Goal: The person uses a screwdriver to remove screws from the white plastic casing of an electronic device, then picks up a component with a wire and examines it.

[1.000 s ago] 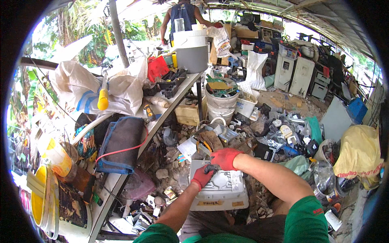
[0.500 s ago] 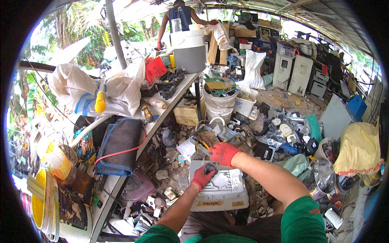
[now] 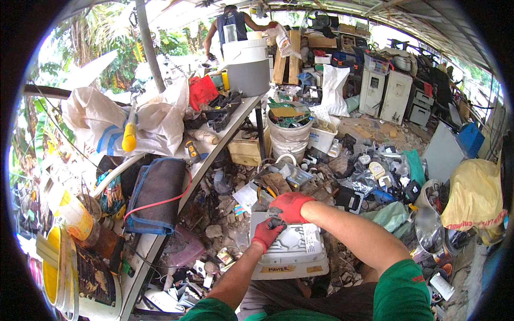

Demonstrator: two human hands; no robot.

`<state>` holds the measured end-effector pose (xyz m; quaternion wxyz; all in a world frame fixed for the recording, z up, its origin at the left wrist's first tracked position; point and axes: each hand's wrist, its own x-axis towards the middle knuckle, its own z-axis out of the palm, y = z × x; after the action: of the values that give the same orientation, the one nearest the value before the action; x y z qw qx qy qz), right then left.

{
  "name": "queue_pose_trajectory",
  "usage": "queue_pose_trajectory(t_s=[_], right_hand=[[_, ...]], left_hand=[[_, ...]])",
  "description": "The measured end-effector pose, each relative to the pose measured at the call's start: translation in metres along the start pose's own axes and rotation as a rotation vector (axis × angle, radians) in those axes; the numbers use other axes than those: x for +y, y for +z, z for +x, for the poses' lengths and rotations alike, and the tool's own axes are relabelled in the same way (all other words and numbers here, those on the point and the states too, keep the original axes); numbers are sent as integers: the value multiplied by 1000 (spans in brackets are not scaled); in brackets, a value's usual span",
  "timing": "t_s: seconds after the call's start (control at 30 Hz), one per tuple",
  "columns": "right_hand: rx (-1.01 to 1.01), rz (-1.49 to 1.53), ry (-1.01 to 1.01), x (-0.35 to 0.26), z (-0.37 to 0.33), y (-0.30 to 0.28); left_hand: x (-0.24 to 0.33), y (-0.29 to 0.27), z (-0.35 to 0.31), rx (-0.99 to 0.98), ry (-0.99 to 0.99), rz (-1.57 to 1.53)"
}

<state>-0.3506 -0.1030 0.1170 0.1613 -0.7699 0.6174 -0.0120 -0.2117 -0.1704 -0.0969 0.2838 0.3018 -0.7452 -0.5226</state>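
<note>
A pale grey plastic case (image 3: 301,243) with a moulded top sits in front of my knees, tape strips along its near side. Over its top, my left hand (image 3: 266,234), in a red glove, pinches a small dark piece (image 3: 276,221) whose kind I cannot make out. Just beyond, my right hand (image 3: 292,207), also red-gloved, is closed with its fingers bent toward that piece. Whatever it grips is hidden by the glove. The two hands are close together near the case's far left part.
A long bench (image 3: 206,166) on the left bears a dark folded cloth (image 3: 156,195), a sack and a yellow-handled tool (image 3: 129,136). Ahead stands a white bucket (image 3: 289,136) of circuit boards. Scrap and bags cover the ground at right. Another person (image 3: 231,27) stands behind the bench.
My right hand has moved slightly down and closer to my left hand, its fingers curling in. The left hand has barely shifted. The person behind has turned away and lowered a white sack.
</note>
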Motion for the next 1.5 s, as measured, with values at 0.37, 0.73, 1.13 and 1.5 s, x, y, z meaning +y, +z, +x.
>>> queue_pose_trajectory(t_s=[0.37, 0.73, 1.13, 1.5], right_hand=[[271, 43, -23, 47, -1, 35], [-65, -90, 4, 27, -10, -2], [75, -78, 171, 3, 2, 1], [135, 119, 76, -5, -6, 0]], left_hand=[[-2, 0, 4, -42, 94, 62], [12, 5, -2, -26, -58, -13], [-10, 1, -1, 16, 2, 19], [15, 0, -5, 24, 80, 130]])
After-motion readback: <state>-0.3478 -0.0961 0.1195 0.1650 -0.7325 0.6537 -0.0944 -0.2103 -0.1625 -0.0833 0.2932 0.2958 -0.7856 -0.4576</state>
